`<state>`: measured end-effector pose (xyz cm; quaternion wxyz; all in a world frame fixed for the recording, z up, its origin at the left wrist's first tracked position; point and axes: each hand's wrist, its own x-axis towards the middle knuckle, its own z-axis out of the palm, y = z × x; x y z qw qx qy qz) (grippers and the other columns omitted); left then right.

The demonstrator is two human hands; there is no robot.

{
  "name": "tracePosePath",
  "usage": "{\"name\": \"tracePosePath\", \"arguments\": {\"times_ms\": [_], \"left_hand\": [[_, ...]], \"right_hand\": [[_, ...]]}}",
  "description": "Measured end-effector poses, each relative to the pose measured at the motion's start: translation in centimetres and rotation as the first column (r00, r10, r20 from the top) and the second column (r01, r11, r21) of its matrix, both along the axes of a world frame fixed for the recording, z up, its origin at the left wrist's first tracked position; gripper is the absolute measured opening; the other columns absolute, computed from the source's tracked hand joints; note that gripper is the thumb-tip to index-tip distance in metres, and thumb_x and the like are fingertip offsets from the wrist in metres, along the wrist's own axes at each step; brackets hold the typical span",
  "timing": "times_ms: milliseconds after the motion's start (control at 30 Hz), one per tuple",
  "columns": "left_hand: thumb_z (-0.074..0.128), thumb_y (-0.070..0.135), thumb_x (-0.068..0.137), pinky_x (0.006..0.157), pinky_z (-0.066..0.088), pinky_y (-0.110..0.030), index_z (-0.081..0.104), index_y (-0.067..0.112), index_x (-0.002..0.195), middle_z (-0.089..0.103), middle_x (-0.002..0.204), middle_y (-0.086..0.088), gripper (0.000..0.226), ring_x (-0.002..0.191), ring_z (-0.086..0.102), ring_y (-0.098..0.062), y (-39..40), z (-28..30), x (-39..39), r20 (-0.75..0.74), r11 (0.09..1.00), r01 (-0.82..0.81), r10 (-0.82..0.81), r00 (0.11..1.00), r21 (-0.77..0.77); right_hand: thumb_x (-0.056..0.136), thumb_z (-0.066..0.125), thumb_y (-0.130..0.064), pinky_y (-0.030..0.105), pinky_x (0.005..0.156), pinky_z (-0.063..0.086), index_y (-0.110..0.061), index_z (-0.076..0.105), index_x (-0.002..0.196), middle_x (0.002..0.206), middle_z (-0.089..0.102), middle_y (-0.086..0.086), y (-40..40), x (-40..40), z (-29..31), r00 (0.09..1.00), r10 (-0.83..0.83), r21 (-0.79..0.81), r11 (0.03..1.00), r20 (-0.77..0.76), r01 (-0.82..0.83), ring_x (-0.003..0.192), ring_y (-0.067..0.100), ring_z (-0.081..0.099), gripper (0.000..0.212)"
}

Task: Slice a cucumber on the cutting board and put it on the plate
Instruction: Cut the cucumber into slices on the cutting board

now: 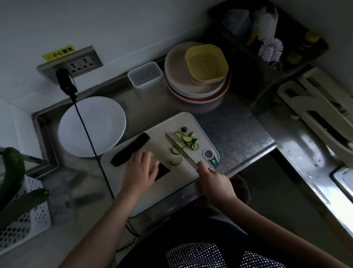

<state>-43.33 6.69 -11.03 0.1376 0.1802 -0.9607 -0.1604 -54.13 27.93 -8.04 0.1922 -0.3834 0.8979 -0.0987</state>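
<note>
A white cutting board (171,183) lies on the steel counter. On it a dark cucumber half (130,149) lies at the far left, and a shorter dark cucumber piece (163,171) shows beside my left hand (141,169), which rests over that piece with fingers spread. Several half-moon cucumber slices (188,141) sit at the board's far right. My right hand (215,181) grips the handle of a knife (179,149), whose blade lies among the slices. An empty white plate (105,110) stands left of the board, beyond it.
A black cable (88,137) runs from the wall socket across the plate. A white basket (29,213) at left holds whole cucumbers. A clear container (145,75), stacked plates (179,78) with a yellow bowl (206,65) stand behind. Sink and rack at right.
</note>
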Motion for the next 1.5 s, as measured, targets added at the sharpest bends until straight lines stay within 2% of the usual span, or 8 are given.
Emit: {"name": "tracePosePath", "arguments": {"times_ms": [100, 200, 333, 600, 967, 1200, 1400, 1500], "left_hand": [[0.057, 0.034, 0.080, 0.063, 0.050, -0.034, 0.052, 0.008, 0.103, 0.057, 0.093, -0.010, 0.035, 0.081, 0.059, -0.030, 0.9, -1.9, 1.9, 0.247, 0.989, 0.142, -0.126, 0.961, -0.046], [0.079, 0.008, 0.064, 0.062, 0.051, -0.036, 0.045, 0.010, 0.102, 0.057, 0.089, -0.013, 0.051, 0.078, 0.058, -0.032, 2.3, -2.5, 2.1, 0.224, 0.996, 0.091, -0.088, 0.971, -0.001], [0.083, 0.003, 0.061, 0.061, 0.050, -0.034, 0.047, 0.007, 0.101, 0.058, 0.090, -0.013, 0.054, 0.078, 0.058, -0.029, 2.1, -2.7, 2.4, 0.164, 0.992, 0.106, -0.093, 0.982, -0.074], [0.080, -0.004, 0.044, 0.067, 0.053, -0.032, 0.046, 0.004, 0.104, 0.051, 0.098, -0.013, 0.069, 0.090, 0.044, -0.027, 3.0, -2.2, 1.7, 0.109, 0.972, 0.170, -0.154, 0.982, -0.160], [0.059, 0.004, 0.063, 0.068, 0.052, -0.032, 0.044, 0.002, 0.108, 0.057, 0.097, -0.015, 0.048, 0.091, 0.044, -0.027, 2.3, -2.3, 1.7, 0.107, 0.944, 0.251, -0.233, 0.967, -0.214], [0.032, 0.010, 0.070, 0.064, 0.054, -0.030, 0.043, 0.003, 0.107, 0.040, 0.108, -0.011, 0.039, 0.093, 0.041, -0.027, 2.3, -2.3, 1.5, 0.094, 0.951, 0.249, -0.235, 0.967, -0.186], [0.051, 0.006, 0.064, 0.062, 0.054, -0.031, 0.043, 0.003, 0.108, 0.039, 0.108, -0.010, 0.044, 0.093, 0.040, -0.027, 2.4, -2.3, 1.6, 0.051, 0.954, 0.238, -0.233, 0.971, -0.183], [0.040, 0.009, 0.070, 0.062, 0.055, -0.032, 0.044, 0.005, 0.108, 0.043, 0.106, -0.010, 0.038, 0.092, 0.042, -0.026, 2.4, -2.4, 1.7, 0.076, 0.960, 0.215, -0.205, 0.976, -0.177]], "right_hand": [[0.103, 0.029, -0.030, 0.039, 0.057, 0.044, -0.014, 0.036, 0.116, 0.098, 0.063, 0.011, -0.8, 0.5, 0.0, 0.999, 0.043, 0.007, 0.999, 0.018, -0.043, 0.079, 0.037, 0.064, 0.022], [0.102, 0.033, -0.030, 0.038, 0.057, 0.043, -0.016, 0.033, 0.117, 0.103, 0.062, 0.010, -1.5, 1.5, -0.2, 0.992, 0.115, 0.020, 0.993, 0.042, -0.116, 0.082, 0.038, 0.065, 0.021], [0.100, 0.035, -0.032, 0.040, 0.062, 0.051, -0.018, 0.032, 0.127, 0.108, 0.061, 0.010, -2.0, 2.2, -0.5, 0.983, 0.178, 0.053, 0.982, 0.042, -0.180, 0.085, 0.038, 0.065, 0.030], [0.097, 0.044, -0.018, 0.035, 0.055, 0.038, -0.019, 0.028, 0.122, 0.101, 0.062, 0.010, -1.9, 2.7, -1.2, 0.975, 0.222, 0.090, 0.970, 0.031, -0.224, 0.083, 0.036, 0.065, 0.030], [0.095, 0.047, -0.014, 0.035, 0.054, 0.039, -0.022, 0.016, 0.114, 0.096, 0.064, 0.010, -2.1, 2.7, -1.8, 0.976, 0.213, 0.065, 0.975, 0.032, -0.215, 0.078, 0.036, 0.066, 0.037], [0.092, 0.045, -0.011, 0.038, 0.063, 0.047, -0.016, 0.028, 0.136, 0.108, 0.063, 0.010, -2.8, 2.5, -1.3, 0.977, 0.208, 0.186, 0.959, 0.050, -0.214, 0.093, 0.036, 0.065, 0.047], [0.093, 0.044, -0.013, 0.037, 0.062, 0.049, -0.016, 0.028, 0.134, 0.108, 0.063, 0.009, -2.7, 2.6, -1.4, 0.978, 0.207, 0.173, 0.962, 0.040, -0.211, 0.092, 0.034, 0.066, 0.044], [0.094, 0.045, -0.016, 0.038, 0.061, 0.049, -0.016, 0.031, 0.129, 0.107, 0.062, 0.008, -2.4, 2.5, -1.2, 0.979, 0.202, 0.142, 0.969, 0.028, -0.204, 0.090, 0.034, 0.066, 0.038]]}}
